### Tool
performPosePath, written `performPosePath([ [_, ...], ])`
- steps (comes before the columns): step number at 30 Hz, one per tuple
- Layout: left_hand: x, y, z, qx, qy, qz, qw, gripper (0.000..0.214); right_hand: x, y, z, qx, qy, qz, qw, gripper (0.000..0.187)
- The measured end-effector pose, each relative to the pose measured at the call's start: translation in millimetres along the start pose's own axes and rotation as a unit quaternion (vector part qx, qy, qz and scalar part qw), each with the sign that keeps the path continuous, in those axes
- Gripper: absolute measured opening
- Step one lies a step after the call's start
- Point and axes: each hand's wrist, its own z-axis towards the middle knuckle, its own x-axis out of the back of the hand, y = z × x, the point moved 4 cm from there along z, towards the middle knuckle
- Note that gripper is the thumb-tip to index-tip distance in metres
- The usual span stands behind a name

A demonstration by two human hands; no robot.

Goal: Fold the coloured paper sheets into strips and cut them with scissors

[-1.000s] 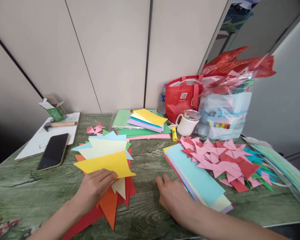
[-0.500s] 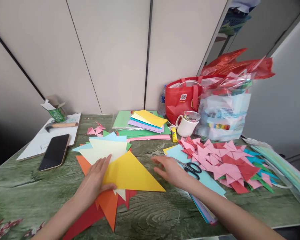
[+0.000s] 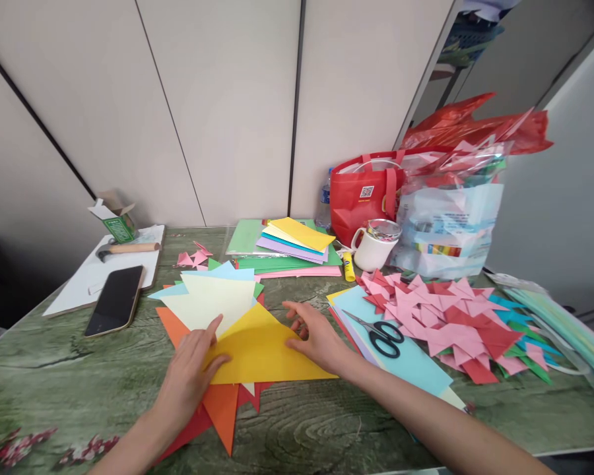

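A yellow paper triangle (image 3: 262,349) lies on top of a fanned pile of coloured paper triangles (image 3: 208,300) on the green table (image 3: 54,376). My left hand (image 3: 191,373) rests flat on the triangle's left corner, fingers stretched out. My right hand (image 3: 317,336) lies on its right slope, fingers spread and pressing the paper. Black-handled scissors (image 3: 379,333) lie just right of my right hand on a stack of coloured sheets (image 3: 416,363).
A heap of pink and red folded pieces (image 3: 450,323) fills the right side. At the back stand a paper stack (image 3: 292,241), glue stick (image 3: 348,267), white mug (image 3: 373,247), red bag (image 3: 363,194) and plastic bag (image 3: 450,224). A phone (image 3: 115,300) and hammer (image 3: 126,249) lie at left.
The yellow sheet went from lifted in my left hand to lying flat as a triangle. My right hand left the sheet stack, uncovering the scissors, and moved left onto the yellow triangle.
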Motion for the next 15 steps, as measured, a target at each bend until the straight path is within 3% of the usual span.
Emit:
performPosePath([
  [3, 18.6, 17.4, 10.0, -0.042, 0.050, -0.049, 0.997, 0.018, 11.0, -13.2, -2.5, 0.084, 0.020, -0.013, 0.996, 0.058],
  [6, 30.8, 29.1, 19.6, -0.078, 0.083, -0.096, 0.989, 0.025, 31.7, -36.3, -11.5, 0.224, 0.057, -0.046, 0.972, 0.040],
  [9, 24.4, 27.7, 22.6, -0.138, 0.091, -0.159, 0.973, 0.029, 46.4, -52.0, -30.2, 0.327, 0.079, -0.132, 0.932, 0.023],
  [12, 1.0, 14.1, 18.0, -0.173, 0.030, -0.199, 0.964, 0.030, 39.8, -51.3, -52.9, 0.340, 0.051, -0.270, 0.899, 0.032],
  [15, -21.7, 3.0, 10.4, -0.182, -0.108, -0.192, 0.958, 0.039, 15.4, -39.0, -72.8, 0.308, -0.044, -0.351, 0.883, 0.034],
])
